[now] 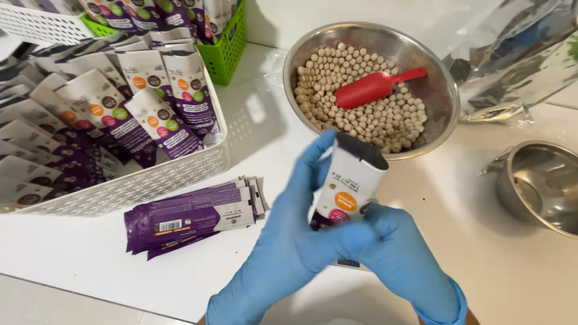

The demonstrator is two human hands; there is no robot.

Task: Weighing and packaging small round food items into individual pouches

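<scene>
Over the white worktop we hold one open pouch upright, left hand and right hand both closed round it, bowl of pale balls just behind, red scoop unused, flat pouches unfilled.
</scene>
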